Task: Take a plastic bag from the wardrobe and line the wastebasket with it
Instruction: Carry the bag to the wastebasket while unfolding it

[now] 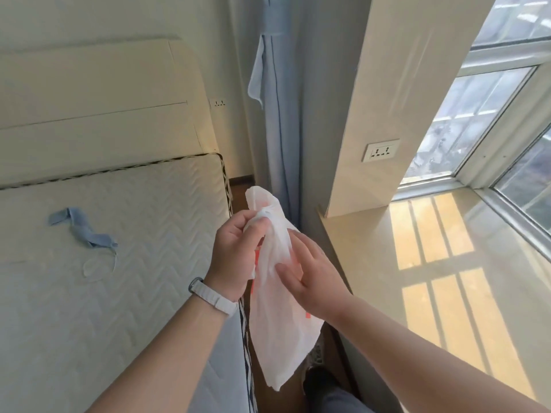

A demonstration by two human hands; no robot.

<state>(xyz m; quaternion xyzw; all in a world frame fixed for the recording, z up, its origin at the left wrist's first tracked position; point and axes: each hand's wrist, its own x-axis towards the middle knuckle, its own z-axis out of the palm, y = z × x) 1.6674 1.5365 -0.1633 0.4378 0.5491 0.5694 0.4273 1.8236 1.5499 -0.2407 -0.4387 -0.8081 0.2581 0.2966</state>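
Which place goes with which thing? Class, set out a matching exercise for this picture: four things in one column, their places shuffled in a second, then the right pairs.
Things
1. plastic bag
2. blue cloth strip
3. wristband
4. wall socket

Places
A. on the pillar beside the window
B. lying on the mattress
C. held between the left hand and the right hand
D. around the left wrist

Pairs: 1-C, 2-B, 3-D, 4-A
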